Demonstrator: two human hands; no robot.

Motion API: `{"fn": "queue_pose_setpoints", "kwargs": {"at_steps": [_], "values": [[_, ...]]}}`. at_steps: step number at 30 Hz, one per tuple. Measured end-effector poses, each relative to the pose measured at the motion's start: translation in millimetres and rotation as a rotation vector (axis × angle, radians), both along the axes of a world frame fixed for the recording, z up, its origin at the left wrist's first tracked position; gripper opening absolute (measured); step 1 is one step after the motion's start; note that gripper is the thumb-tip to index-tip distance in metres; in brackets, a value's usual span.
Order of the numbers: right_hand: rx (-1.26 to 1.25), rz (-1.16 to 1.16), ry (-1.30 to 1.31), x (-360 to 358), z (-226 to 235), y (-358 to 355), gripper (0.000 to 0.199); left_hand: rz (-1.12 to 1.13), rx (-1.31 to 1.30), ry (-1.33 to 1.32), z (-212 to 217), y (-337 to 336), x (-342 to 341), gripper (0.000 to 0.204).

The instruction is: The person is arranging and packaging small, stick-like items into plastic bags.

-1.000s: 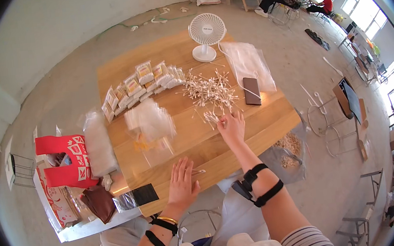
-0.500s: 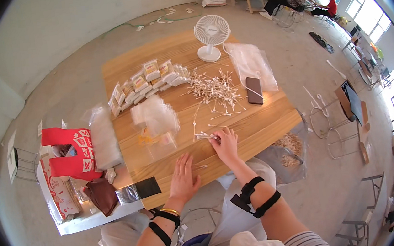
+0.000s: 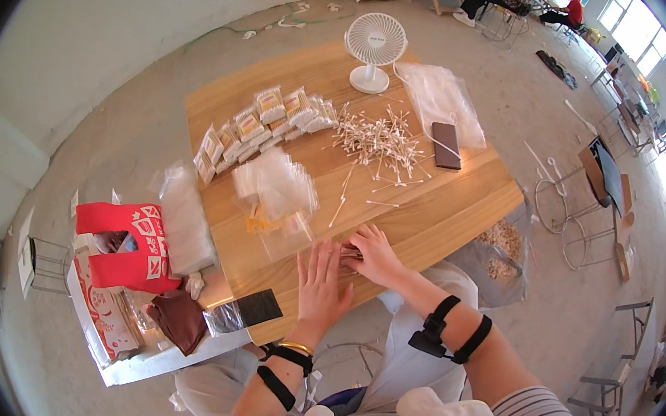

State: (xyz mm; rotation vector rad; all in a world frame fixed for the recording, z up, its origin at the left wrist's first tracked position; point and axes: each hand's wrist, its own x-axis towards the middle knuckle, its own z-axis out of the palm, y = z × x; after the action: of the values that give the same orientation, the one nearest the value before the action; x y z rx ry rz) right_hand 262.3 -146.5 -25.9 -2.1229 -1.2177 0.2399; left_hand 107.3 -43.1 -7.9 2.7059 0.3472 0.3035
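Observation:
Near the front edge of the wooden table (image 3: 463,210), my left hand (image 3: 323,284) rests nearly flat, fingers stretched out and holding nothing visible. Right beside its fingertips, my right hand (image 3: 375,257) bends its fingers over a small bunch of cotton swabs (image 3: 350,258), mostly hidden between the two hands. A loose pile of cotton swabs (image 3: 379,140) lies farther back, with single ones strayed toward me. To the left of the pile is a stack of clear plastic bags (image 3: 275,183). Behind those, packed bags of cotton swabs (image 3: 249,124) are stacked in rows.
A white fan (image 3: 375,45) stands at the back, near a plastic sheet (image 3: 444,103) and a dark phone (image 3: 446,146). Left of the table are a red bag (image 3: 132,270) and a brown pouch (image 3: 178,320). A plastic sack (image 3: 502,271) sits at the right. Two people work far off.
My right hand has come down and closer to the left with its swabs. The left hand has shifted forward and right, so both now nearly meet. The whole view has shifted slightly.

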Motion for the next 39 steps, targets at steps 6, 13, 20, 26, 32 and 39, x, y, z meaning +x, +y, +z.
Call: {"fn": "queue_pose_setpoints", "kwargs": {"at_steps": [6,13,20,26,32,39], "values": [[0.034,0.056,0.033,10.3,10.2,-14.7,0.038,-0.093,0.047,0.104,-8.1,11.3,13.8,0.087],[0.102,-0.066,0.069,9.7,6.4,-22.7,0.015,-0.080,0.117,0.092,-15.3,9.1,16.2,0.087],[0.139,-0.098,0.069,16.8,6.7,-30.8,0.006,-0.082,0.116,0.077,-16.4,9.3,15.1,0.086],[0.115,-0.186,-0.005,23.6,8.8,-40.1,0.006,-0.075,0.111,0.043,-18.5,8.0,13.5,0.082],[0.114,-0.184,-0.050,24.6,6.0,-43.0,0.005,-0.088,0.052,-0.041,-19.7,7.2,10.8,0.062],[0.130,-0.334,-0.106,42.5,-0.4,-47.7,0.006,-0.104,-0.038,-0.156,-23.0,11.0,7.1,0.052]]}}
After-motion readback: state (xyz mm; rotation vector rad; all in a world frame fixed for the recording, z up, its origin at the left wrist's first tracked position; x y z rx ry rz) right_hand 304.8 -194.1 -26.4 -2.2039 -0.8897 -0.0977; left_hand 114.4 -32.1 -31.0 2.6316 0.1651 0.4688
